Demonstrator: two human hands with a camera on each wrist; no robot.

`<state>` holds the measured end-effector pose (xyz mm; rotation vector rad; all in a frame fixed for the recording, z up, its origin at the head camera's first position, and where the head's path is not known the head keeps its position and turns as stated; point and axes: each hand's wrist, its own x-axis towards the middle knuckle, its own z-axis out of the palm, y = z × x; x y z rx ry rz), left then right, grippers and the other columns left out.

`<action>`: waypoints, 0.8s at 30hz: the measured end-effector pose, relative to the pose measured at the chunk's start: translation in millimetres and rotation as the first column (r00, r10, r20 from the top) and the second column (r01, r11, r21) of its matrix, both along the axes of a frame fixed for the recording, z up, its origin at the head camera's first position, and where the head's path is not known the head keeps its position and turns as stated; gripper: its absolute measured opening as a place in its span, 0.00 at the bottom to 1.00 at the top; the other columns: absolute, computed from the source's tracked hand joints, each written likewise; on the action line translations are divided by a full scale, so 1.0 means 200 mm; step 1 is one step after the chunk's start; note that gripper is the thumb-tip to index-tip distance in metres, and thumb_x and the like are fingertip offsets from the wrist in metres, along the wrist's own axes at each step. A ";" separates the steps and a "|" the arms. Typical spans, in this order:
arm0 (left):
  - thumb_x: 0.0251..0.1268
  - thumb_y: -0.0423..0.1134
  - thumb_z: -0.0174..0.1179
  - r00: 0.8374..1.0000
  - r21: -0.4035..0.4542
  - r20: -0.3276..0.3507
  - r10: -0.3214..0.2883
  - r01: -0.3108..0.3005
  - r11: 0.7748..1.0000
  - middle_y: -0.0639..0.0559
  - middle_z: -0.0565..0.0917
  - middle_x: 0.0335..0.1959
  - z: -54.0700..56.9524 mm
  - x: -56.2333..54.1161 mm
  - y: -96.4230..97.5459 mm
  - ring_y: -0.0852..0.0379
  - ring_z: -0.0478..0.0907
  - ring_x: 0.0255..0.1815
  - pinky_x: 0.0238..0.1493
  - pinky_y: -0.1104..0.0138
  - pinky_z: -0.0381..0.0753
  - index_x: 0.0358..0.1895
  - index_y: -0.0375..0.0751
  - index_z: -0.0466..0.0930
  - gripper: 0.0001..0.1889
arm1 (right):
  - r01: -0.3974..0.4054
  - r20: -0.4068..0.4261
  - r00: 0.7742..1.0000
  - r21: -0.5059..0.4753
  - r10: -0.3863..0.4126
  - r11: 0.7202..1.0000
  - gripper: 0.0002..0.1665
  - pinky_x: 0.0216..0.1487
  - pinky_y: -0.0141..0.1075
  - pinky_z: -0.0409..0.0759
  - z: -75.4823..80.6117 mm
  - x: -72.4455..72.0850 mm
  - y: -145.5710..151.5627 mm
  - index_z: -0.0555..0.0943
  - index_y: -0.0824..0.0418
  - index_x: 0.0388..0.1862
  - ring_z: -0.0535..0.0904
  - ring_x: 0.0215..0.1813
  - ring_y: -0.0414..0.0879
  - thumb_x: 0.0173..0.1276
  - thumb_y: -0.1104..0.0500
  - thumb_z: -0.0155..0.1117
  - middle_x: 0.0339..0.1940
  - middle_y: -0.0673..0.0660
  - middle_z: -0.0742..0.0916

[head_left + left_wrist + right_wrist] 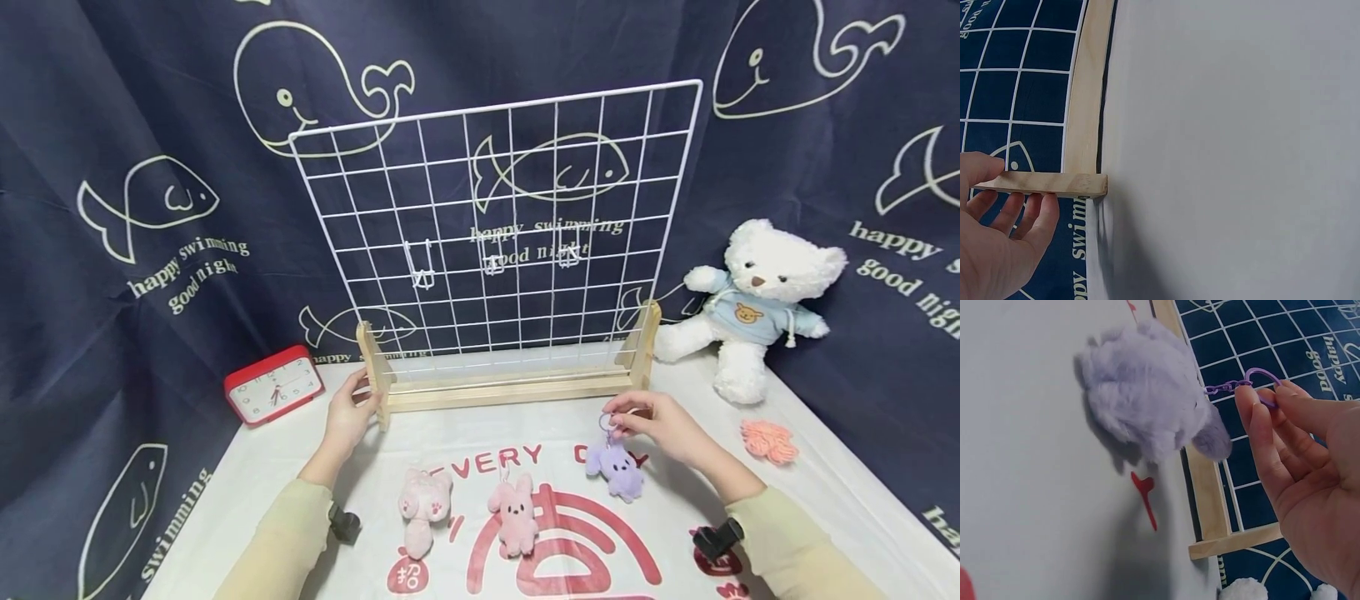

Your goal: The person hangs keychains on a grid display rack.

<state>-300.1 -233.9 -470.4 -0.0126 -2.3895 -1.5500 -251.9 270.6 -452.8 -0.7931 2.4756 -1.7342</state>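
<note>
A purple plush keychain (618, 473) hangs from the fingers of a person's right hand (656, 425). Thumb and fingertips pinch its purple ring (1263, 371), and a short purple chain (1227, 386) joins the ring to the toy, which is just below the fingertips, in front of the right end of a wooden stand (510, 390). Whether the toy touches the table cannot be told. The left hand (348, 417) grips the stand's left end piece, thumb on one side and fingers on the other, well apart from the purple toy.

Counted, there is one stand, holding one white wire grid (512, 152) upright. Three white hooks hang in a row on the grid: a left hook (423, 279), a middle hook (492, 265) and a right hook (570, 254). Three plush keychains are in view: the purple one and two pink ones, a paler pink plush (426, 504) and a pink rabbit-eared plush (516, 517), lying side by side on the white tablecloth (810, 500) between the forearms.

One red alarm clock (276, 387) stands left of the left hand. Right of the stand sit one white teddy bear (750, 312) in a blue top and, nearer the viewer, one coral-coloured bundle (768, 442). Behind everything hangs a dark blue curtain (45, 400) with whale and fish outlines.
</note>
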 end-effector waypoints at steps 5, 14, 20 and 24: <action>0.68 0.26 0.62 1.000 -0.007 0.010 0.001 -0.001 1.000 0.28 0.77 0.62 0.00 0.00 -0.01 0.30 0.77 0.60 0.65 0.45 0.78 0.72 0.32 0.68 0.28 | 0.021 0.000 1.000 -0.021 -0.021 1.000 0.10 0.40 0.47 0.90 0.02 -0.01 -0.02 0.80 0.79 0.48 0.88 0.36 0.45 0.71 0.72 0.64 0.38 0.71 0.87; 0.68 0.28 0.62 1.000 -0.015 0.026 -0.006 0.006 1.000 0.29 0.77 0.63 0.00 -0.01 -0.01 0.31 0.77 0.61 0.64 0.45 0.79 0.73 0.33 0.67 0.30 | 0.064 -0.011 0.998 -0.072 -0.064 0.995 0.07 0.40 0.41 0.91 0.05 -0.05 -0.06 0.80 0.78 0.43 0.88 0.34 0.44 0.69 0.73 0.65 0.34 0.65 0.88; 0.68 0.27 0.62 1.000 -0.002 0.013 -0.009 0.009 1.000 0.28 0.77 0.62 0.00 -0.01 -0.01 0.30 0.77 0.60 0.64 0.44 0.79 0.72 0.32 0.68 0.29 | 0.076 -0.017 0.997 -0.134 -0.079 0.988 0.08 0.40 0.41 0.90 0.08 -0.06 -0.09 0.78 0.81 0.42 0.88 0.35 0.42 0.70 0.73 0.64 0.34 0.61 0.89; 0.68 0.28 0.61 1.000 -0.001 0.016 -0.008 0.008 1.000 0.28 0.77 0.63 0.00 -0.01 -0.01 0.30 0.77 0.61 0.64 0.45 0.78 0.72 0.32 0.68 0.29 | 0.113 -0.020 0.993 -0.158 -0.118 0.981 0.08 0.41 0.38 0.90 0.10 -0.06 -0.10 0.79 0.80 0.42 0.88 0.35 0.41 0.70 0.72 0.65 0.35 0.63 0.89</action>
